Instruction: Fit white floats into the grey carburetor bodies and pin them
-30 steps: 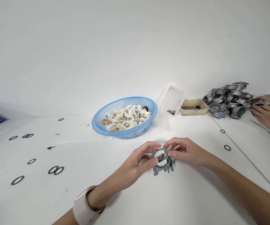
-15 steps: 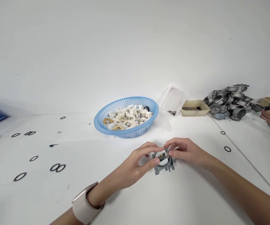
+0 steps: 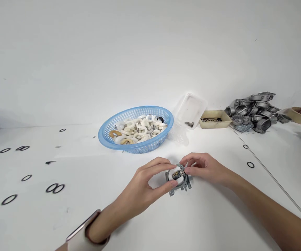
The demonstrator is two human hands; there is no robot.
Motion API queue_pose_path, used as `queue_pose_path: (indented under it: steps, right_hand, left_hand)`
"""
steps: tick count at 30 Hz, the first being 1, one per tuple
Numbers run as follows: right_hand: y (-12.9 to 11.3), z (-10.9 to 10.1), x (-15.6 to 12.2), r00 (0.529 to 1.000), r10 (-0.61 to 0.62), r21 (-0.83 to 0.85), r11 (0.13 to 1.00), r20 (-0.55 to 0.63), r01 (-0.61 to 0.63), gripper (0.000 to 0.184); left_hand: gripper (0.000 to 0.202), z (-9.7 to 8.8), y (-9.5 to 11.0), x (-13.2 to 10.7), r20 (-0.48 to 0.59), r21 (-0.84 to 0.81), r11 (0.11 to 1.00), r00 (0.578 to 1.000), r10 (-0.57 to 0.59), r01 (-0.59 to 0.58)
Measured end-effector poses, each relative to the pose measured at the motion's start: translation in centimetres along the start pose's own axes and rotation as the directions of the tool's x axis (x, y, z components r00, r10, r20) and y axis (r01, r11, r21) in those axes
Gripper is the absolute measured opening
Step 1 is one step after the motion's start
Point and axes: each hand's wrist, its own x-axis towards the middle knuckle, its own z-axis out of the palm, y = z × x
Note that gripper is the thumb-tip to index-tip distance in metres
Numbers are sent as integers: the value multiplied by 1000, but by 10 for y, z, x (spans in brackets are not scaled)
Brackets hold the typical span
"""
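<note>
Spanning the foreground, white desk (image 3: 213,223) carries everything. Blue basket (image 3: 150,144) beyond the hands, heaped with white rings. Pile of metal housings (image 3: 261,104) at far right; by my judgement, plenty left. Left hand (image 3: 144,179): grip half-curled, thumb and fingers on the left side of a grey housing (image 3: 185,184). Right hand (image 3: 205,167): grip narrow, fingertips at its right edge. Housing is at or just above desk; cannot tell which. White insert (image 3: 179,180) sits inside its ring, seemingly placed; whether fastened, cannot tell. Black O-rings (image 3: 22,148) loose at left.
</note>
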Motion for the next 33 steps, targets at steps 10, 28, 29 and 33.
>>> queue_pose_path:
  steps: [10, 28, 29, 33]
  right_hand:
    - [-1, -2, 1, 998, 52, 79, 995, 31, -55, 40]
    - [-13, -2, -4, 991, 123, 76, 989, 51, -127, 33]
    - [-13, -2, -4, 990, 129, 75, 988, 47, -133, 32]
    - [-15, -2, -4, 984, 172, 82, 981, 34, -175, 32]
  left_hand:
    - [27, 1, -8, -1, 41, -46, 999, 999, -9, 11]
    - [23, 0, -5, 2, 65, -62, 998, 998, -5, 10]
    - [23, 0, -5, 2, 66, -67, 998, 998, -4, 9]
    - [21, -1, -3, 2, 80, -61, 998, 997, -15, 20]
